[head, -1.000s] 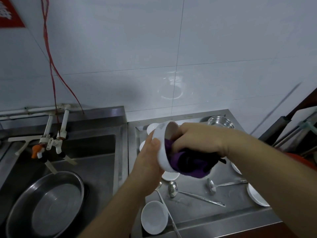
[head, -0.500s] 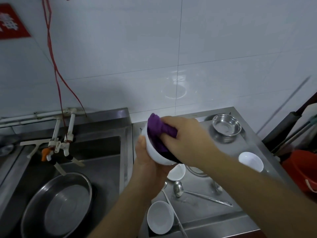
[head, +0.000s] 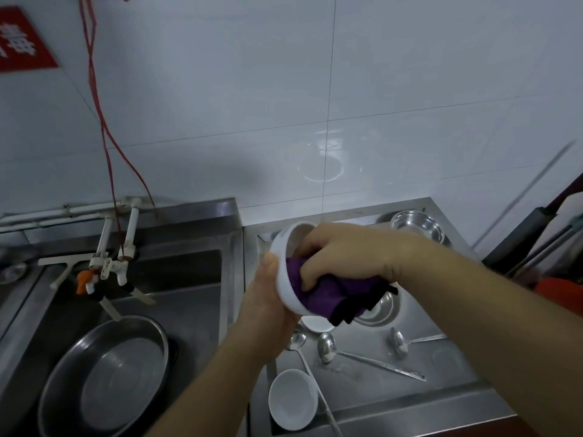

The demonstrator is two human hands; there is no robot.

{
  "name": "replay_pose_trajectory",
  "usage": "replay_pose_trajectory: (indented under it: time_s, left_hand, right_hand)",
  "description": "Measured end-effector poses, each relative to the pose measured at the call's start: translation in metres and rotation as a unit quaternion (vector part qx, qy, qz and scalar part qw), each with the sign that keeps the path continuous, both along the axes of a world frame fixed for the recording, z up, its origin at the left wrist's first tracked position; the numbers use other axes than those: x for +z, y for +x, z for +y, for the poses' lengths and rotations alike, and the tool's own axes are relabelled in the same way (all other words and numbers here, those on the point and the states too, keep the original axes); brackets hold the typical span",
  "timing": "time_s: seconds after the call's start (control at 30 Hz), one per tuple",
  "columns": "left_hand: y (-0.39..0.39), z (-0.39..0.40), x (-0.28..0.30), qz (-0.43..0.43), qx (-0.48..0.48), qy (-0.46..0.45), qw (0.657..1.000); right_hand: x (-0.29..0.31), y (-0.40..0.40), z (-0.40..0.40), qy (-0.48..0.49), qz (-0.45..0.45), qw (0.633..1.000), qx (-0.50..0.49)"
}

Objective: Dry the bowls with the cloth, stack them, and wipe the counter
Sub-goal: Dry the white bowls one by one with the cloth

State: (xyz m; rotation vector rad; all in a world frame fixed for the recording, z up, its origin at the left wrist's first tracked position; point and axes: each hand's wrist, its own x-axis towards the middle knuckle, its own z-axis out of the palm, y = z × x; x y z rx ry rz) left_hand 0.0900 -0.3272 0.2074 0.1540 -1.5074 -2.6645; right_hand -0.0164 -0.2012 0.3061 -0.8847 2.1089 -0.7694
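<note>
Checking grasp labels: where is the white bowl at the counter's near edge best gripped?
Grip the small white bowl at its left rim, coming from above. It sits upright and open, and a ladle handle lies across its right side, so the left rim is free.

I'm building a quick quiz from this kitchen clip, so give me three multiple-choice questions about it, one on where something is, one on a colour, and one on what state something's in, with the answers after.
1. Where does the large round metal pan sit?
A. in the sink on the left
B. on the counter by the ladles
C. on the wall pipes

2. What colour is the cloth?
A. white
B. purple
C. orange

3. How is the white bowl being handled?
A. lying flat on the counter
B. stacked on another bowl
C. held tilted in the left hand while the right hand presses the cloth inside

Answers: 1 A, the pan rests in the sink basin under the taps. 2 B, purple fabric hangs from the bowl's mouth. 3 C, both hands are on it above the counter.
</note>
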Motion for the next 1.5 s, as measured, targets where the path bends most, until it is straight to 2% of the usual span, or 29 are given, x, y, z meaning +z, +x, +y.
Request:
replay_pose_trajectory:
  time_s: [0.07, 0.1, 0.2, 0.27, 0.3, 0.33, 0.4, 0.43, 0.47, 0.6, 0.7, 0.77, 0.9, 1.0, 1.07, 1.13, 1.23, 1.3, 1.33, 1.4, 1.47, 1.5]
  left_hand:
    - [0.003, 0.001, -0.004, -0.007, -0.011, 0.008, 1.000]
    - [0.005, 0.001, -0.005, -0.009, -0.011, 0.012, 1.000]
    - [0.003, -0.001, -0.006, -0.026, 0.040, 0.014, 0.999]
    - [-0.001, 0.001, -0.005, -0.059, 0.069, 0.032, 0.995]
    - [-0.002, 0.002, -0.006, -0.072, 0.077, 0.042, 0.994]
    - [-0.003, 0.003, -0.006, -0.078, 0.085, 0.048, 0.992]
    - [-0.004, 0.004, -0.005, -0.073, 0.104, 0.022, 0.992]
    - [-0.005, 0.003, -0.006, -0.061, 0.110, -0.018, 0.992]
    - [-0.006, 0.000, -0.008, -0.049, 0.114, -0.067, 0.990]
    - [-0.008, -0.007, -0.011, -0.015, 0.117, -0.213, 0.970]
    - [-0.007, -0.006, -0.013, 0.007, 0.107, -0.290, 0.951]
    - [-0.005, -0.009, -0.017, 0.013, 0.094, -0.314, 0.945]
    - [-0.003, -0.017, -0.019, 0.012, 0.058, -0.349, 0.935]
    - [-0.004, -0.020, -0.021, 0.007, 0.028, -0.360, 0.932]
    - [-0.006, -0.023, -0.023, 0.001, 0.018, -0.357, 0.934]
    - [-0.008, -0.028, -0.026, 0.007, 0.002, -0.365, 0.931]
    - [-0.009, -0.033, -0.028, 0.025, -0.029, -0.365, 0.930]
    - [-0.010, -0.030, -0.024, 0.023, -0.018, -0.360, 0.932]
    - [-0.010, -0.027, -0.021, -0.001, 0.000, -0.330, 0.944]
    - [-0.010, -0.019, -0.019, -0.113, 0.047, -0.202, 0.972]
    - [-0.003, -0.014, -0.024, -0.222, 0.043, -0.074, 0.971]
    - [0.002, -0.011, -0.027, -0.247, 0.030, -0.025, 0.968]
  right_hand:
    - [-0.008, 0.006, 0.003, -0.067, -0.115, 0.988, -0.083]
    - [-0.015, 0.008, 0.005, -0.109, -0.192, 0.967, -0.125]
    - [-0.034, 0.023, -0.002, -0.224, -0.370, 0.875, -0.217]
    - [-0.045, 0.031, -0.013, -0.293, -0.399, 0.810, -0.316]
    - [-0.050, 0.034, -0.019, -0.318, -0.369, 0.799, -0.353]
    - [-0.054, 0.034, -0.024, -0.323, -0.302, 0.815, -0.376]
    - [-0.061, 0.031, -0.026, -0.269, -0.091, 0.886, -0.367]
    - [-0.062, 0.027, -0.025, -0.234, -0.004, 0.910, -0.343]
    - [-0.062, 0.023, -0.022, -0.206, 0.032, 0.924, -0.321]
    - [-0.055, 0.009, -0.011, -0.135, -0.045, 0.956, -0.256]
    - [-0.051, 0.003, -0.008, -0.082, -0.113, 0.962, -0.236]
    - [-0.051, 0.000, -0.003, -0.093, -0.211, 0.940, -0.251]
    - [-0.063, 0.001, 0.015, -0.179, -0.393, 0.857, -0.280]
    - [-0.079, 0.009, 0.024, -0.268, -0.461, 0.779, -0.330]
    - [-0.085, 0.015, 0.026, -0.304, -0.492, 0.742, -0.338]
    - [-0.085, 0.021, 0.026, -0.315, -0.511, 0.737, -0.310]
    - [-0.086, 0.024, 0.026, -0.311, -0.506, 0.748, -0.296]
    - [-0.090, 0.024, 0.025, -0.339, -0.496, 0.743, -0.297]
    - [-0.092, 0.023, 0.024, -0.363, -0.490, 0.735, -0.297]
    - [-0.092, 0.019, 0.023, -0.409, -0.482, 0.717, -0.296]
    - [-0.093, 0.015, 0.025, -0.435, -0.482, 0.701, -0.293]
    - [-0.096, 0.013, 0.026, -0.440, -0.485, 0.698, -0.291]
